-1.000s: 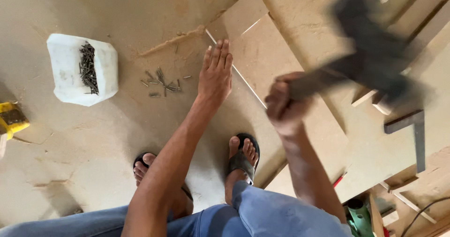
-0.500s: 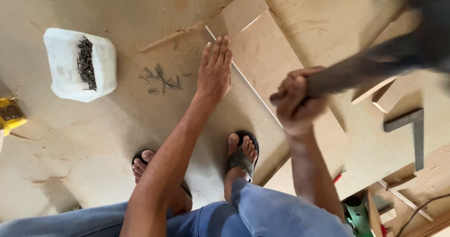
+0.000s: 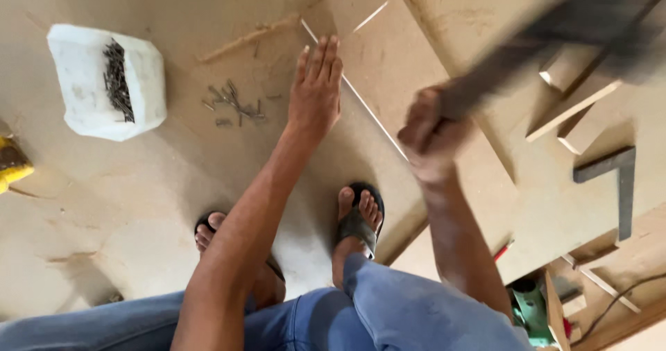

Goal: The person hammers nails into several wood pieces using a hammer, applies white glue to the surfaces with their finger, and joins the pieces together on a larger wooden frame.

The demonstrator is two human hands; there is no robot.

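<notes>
The left hand (image 3: 316, 91) lies flat, fingers pressed together and stretched out, on a brown board (image 3: 388, 66) in the upper middle of the frame, beside the board's pale edge. The right hand (image 3: 430, 132), right of centre, is a closed fist around the handle of a hammer (image 3: 548, 42), which is blurred with motion. The hammer runs from the fist up toward the upper right corner, so its long axis lies on a diagonal, handle end low and left, head high and right; the head itself is too smeared to make out its face. To strike well, I judge the left hand should press the board firmly and stay clear of the spot to be hit, and the swing should come down square, from the wrist and elbow, not sideways. Loose nails (image 3: 232, 105) lie scattered left of the flat hand, and further left a white tub (image 3: 142, 91) holds more. A dark square (image 3: 617, 177) rests at the right edge. Two sandalled feet stand below on the board.
</notes>
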